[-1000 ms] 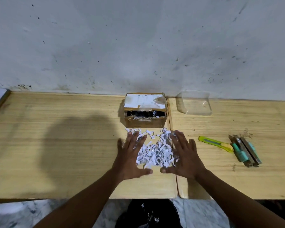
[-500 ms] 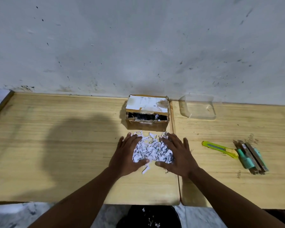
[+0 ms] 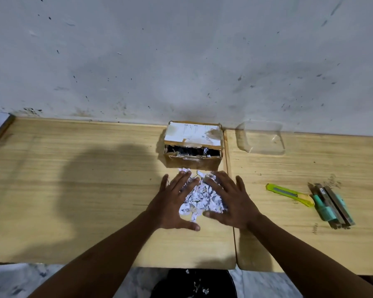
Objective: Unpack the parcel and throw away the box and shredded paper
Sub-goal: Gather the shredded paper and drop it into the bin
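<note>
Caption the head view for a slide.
Both hands gather shredded paper before the opened box.

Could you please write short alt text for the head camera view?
Two bare hands, left and right, cup a pile of shredded paper on a wooden table, before an opened cardboard box. A yellow utility knife lies to the right.

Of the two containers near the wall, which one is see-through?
The clear plastic tub on the right table; the cardboard box beside it is brown and opaque.
</note>
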### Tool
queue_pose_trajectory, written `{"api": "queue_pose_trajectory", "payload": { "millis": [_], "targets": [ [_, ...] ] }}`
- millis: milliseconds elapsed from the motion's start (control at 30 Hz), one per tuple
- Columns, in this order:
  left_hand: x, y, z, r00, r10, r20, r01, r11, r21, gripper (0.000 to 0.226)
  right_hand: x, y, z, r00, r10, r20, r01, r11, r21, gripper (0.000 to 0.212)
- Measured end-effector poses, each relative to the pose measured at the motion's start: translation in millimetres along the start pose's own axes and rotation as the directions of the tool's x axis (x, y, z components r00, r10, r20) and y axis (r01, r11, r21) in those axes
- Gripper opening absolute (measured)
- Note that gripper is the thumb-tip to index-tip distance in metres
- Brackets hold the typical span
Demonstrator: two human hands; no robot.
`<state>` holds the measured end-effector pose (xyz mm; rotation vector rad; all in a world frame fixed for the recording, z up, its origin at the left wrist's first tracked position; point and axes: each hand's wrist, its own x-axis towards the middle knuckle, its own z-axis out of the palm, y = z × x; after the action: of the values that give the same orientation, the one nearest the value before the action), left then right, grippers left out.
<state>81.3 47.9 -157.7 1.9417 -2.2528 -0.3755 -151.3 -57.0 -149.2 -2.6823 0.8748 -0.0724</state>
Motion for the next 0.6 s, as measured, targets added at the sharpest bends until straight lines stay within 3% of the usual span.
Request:
{"api": "queue_pose_trajectory", "payload": {
  "millis": [100, 233, 433, 600],
  "targets": [
    [5, -3, 6, 0.999, -0.007, -0.043, 0.007, 1.000, -0.004, 0.101, 7, 0, 12, 0.998, -0.015, -0.060, 0.013, 0.999, -0.030, 0.070],
    [8, -7, 8, 0.987, 0.034, -0.155, -0.029, 0.999, 0.036, 0.064, 13, -1, 20, 0.980, -0.051, -0.191, 0.043, 0.998, -0.044, 0.052],
    [16, -6, 8, 0.986, 0.048, -0.162, -0.043, 0.998, 0.037, 0.049, 11, -8, 24, 0.937, -0.131, -0.324, 0.132, 0.991, -0.017, 0.042],
    [8, 1, 9, 0.963, 0.044, -0.266, -0.056, 0.998, -0.038, 0.027, 9, -15, 23, 0.923, -0.106, -0.369, 0.131, 0.990, 0.043, 0.038]
  ]
}}
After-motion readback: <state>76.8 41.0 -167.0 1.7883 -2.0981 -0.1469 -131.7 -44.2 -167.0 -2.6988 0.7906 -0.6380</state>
